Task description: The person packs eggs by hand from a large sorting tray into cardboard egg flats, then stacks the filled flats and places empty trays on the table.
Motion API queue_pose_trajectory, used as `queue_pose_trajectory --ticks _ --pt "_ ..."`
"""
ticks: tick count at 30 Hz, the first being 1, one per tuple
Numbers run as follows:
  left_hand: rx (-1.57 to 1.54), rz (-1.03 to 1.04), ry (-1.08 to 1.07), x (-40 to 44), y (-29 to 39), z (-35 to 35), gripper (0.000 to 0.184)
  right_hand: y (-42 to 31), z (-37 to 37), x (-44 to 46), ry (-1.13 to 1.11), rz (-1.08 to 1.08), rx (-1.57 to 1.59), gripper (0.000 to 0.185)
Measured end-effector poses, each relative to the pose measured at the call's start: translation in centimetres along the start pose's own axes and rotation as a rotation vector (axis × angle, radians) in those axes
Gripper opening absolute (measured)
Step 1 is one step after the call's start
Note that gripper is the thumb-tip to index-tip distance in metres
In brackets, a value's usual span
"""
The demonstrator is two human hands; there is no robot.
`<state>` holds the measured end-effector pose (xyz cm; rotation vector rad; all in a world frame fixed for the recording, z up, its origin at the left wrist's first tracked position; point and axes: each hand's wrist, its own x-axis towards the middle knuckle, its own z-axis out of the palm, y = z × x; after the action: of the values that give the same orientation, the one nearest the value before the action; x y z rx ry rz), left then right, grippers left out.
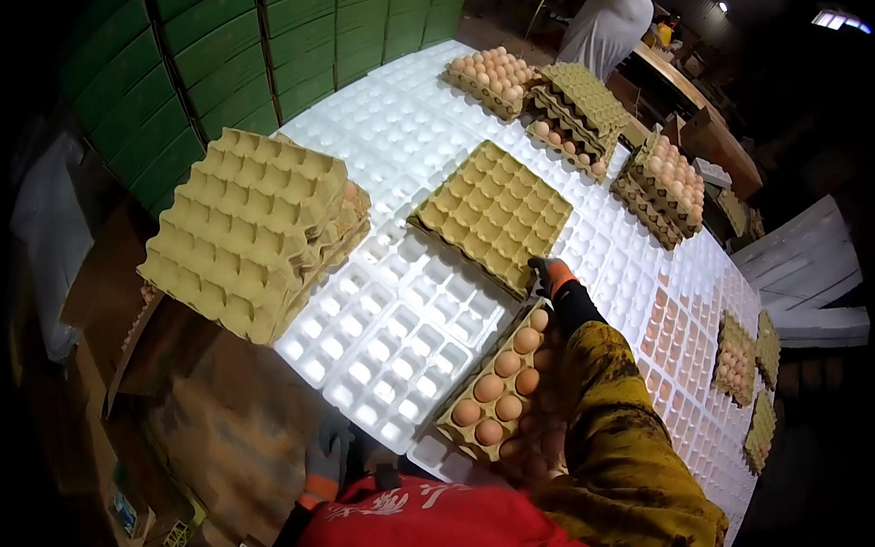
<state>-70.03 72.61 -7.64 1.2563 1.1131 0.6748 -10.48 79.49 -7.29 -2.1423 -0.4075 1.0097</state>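
Observation:
My right hand (553, 275), in a grey and orange glove, has its fingers closed on the near corner of an empty pulp egg tray (499, 210) on the lit white surface. Just below that hand, a tray of brown eggs (509, 407) lies near the front edge, partly hidden by my right sleeve. My left hand (328, 456), gloved too, is low beside the table's front edge, in shadow. Its fingers look stretched out, and I see nothing in them.
To the left rises a stack of egg trays (245, 230). Farther along the white moulded surface (402, 341) stand stacked trays of eggs (667, 179) and another egg tray (493, 75). Green cartons (214, 57) wall the far left. A person in a grey shirt (607, 17) stands behind.

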Motion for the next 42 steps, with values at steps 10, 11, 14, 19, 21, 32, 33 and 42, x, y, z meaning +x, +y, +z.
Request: queue_pose_trajectory --ticks 10,11,14,19,21,32,33,42 --pt "-0.284 0.037 0.135 6.2 -5.2 -9.6 0.043 -1.0 -3.6 2.1 0.206 -1.051 -0.444 0.046" --pt "-0.404 0.058 0.11 8.2 -8.8 -12.3 0.044 -4.8 -2.4 -1.9 0.143 -0.694 -0.46 0.036" --pt "-0.616 0.145 0.113 12.7 -10.7 -17.7 0.043 -6.8 0.7 -2.6 0.267 -0.939 -0.246 0.019" --pt "-0.655 0.185 0.284 11.6 8.7 -15.5 0.031 -7.5 5.2 -0.3 -0.353 -0.169 1.631 0.021" --pt "-0.668 0.302 0.282 16.4 3.4 -16.3 0.03 -9.0 8.8 -3.4 -0.192 -0.344 1.433 0.028" --pt "-0.503 0.284 0.241 16.4 5.5 -15.6 0.056 -15.1 12.9 -15.3 -0.378 -0.657 1.381 0.045" --pt "-0.434 0.426 0.181 19.7 1.3 -15.4 0.054 -14.6 13.8 -15.3 -0.277 -0.844 1.015 0.045" --pt "-0.775 0.065 0.189 16.3 9.9 -14.0 0.073 -17.5 32.6 -27.3 -0.481 -0.638 0.803 0.032"
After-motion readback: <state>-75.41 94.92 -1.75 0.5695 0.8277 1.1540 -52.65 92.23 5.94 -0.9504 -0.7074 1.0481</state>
